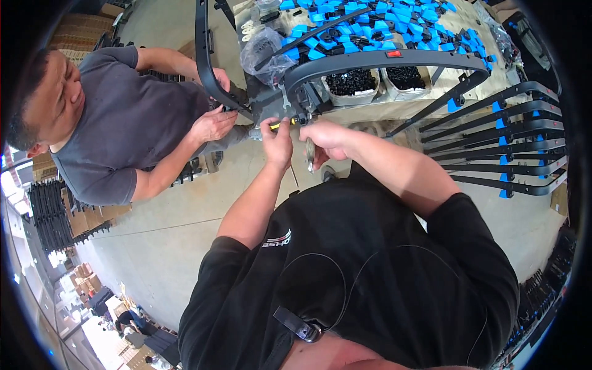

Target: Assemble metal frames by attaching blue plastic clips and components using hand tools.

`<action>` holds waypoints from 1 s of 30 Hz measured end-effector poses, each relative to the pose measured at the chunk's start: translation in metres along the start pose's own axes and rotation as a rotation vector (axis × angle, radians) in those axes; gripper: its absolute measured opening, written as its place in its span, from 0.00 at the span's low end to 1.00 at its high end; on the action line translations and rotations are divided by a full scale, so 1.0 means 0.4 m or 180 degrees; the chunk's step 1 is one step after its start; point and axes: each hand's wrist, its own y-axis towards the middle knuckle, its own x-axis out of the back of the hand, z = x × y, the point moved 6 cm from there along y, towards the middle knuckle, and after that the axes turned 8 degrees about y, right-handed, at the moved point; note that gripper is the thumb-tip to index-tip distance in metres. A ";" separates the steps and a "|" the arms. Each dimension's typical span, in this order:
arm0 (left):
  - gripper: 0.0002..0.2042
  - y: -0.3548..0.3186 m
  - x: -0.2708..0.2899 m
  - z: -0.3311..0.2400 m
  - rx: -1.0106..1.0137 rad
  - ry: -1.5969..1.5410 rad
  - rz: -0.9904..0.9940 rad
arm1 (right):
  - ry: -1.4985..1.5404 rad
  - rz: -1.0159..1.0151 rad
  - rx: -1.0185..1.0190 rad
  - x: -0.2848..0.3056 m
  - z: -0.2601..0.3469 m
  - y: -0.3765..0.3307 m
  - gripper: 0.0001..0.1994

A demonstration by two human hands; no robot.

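Note:
A curved black bar frame (pixel 382 60) with a small red patch stands at the bench edge in front of me. At its lower left end, my left hand (pixel 279 147) is closed around a yellow-and-black handle (pixel 280 125). A thin metal rod (pixel 295 176) shows below that hand; I cannot tell whether it belongs to the handle. Close beside it, my right hand (pixel 325 139) is closed, with a metal tool (pixel 310 154) sticking out below the fingers; its kind is hidden. A silver wrench (pixel 285 98) lies on the dark work surface just beyond my left hand.
Blue-and-black parts (pixel 394 24) cover the far bench. Nearer are a box of black hardware (pixel 351 82), another box (pixel 405 78) and a plastic bag (pixel 266 55). Several black bars with blue clips (pixel 502 132) stand right. At left, a co-worker (pixel 123 111) handles another black frame (pixel 206 55).

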 end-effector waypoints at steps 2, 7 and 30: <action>0.15 0.015 -0.014 -0.016 -0.0056 0.0061 -0.0026 | -0.1227 -0.0005 0.0407 0.038 -0.021 0.046 0.12; 0.14 0.016 -0.015 -0.013 -0.0057 0.0086 -0.0045 | -0.3337 -0.1002 0.1303 0.072 0.007 0.072 0.15; 0.29 -0.098 0.002 -0.096 -0.0099 0.1961 0.0054 | -0.1460 -0.0255 0.0539 0.044 -0.015 0.021 0.13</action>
